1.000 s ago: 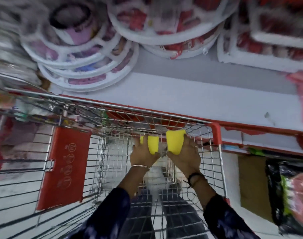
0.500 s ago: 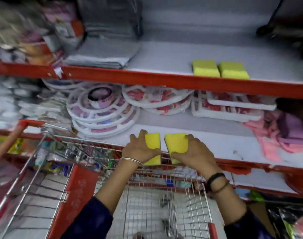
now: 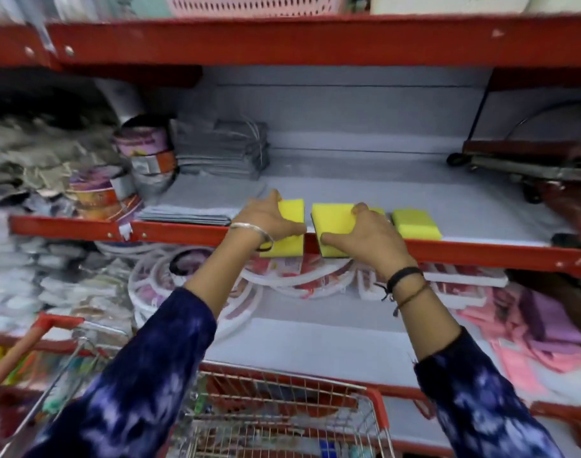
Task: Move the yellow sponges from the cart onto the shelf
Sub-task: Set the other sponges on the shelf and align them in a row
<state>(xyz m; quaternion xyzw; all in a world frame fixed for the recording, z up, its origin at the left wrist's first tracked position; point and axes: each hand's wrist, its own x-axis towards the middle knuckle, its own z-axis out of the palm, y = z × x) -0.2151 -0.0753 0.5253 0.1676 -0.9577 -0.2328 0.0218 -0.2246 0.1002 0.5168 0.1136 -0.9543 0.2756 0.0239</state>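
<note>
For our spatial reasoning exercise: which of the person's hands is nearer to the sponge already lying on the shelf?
Right. The right hand is just left of the resting sponge, nearly touching it; the left hand is farther left.

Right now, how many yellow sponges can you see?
3 clearly: one in the left hand at the shelf edge, one in the right hand beside it, one lying on the shelf to the right. Another may sit hidden behind the right hand.
</note>
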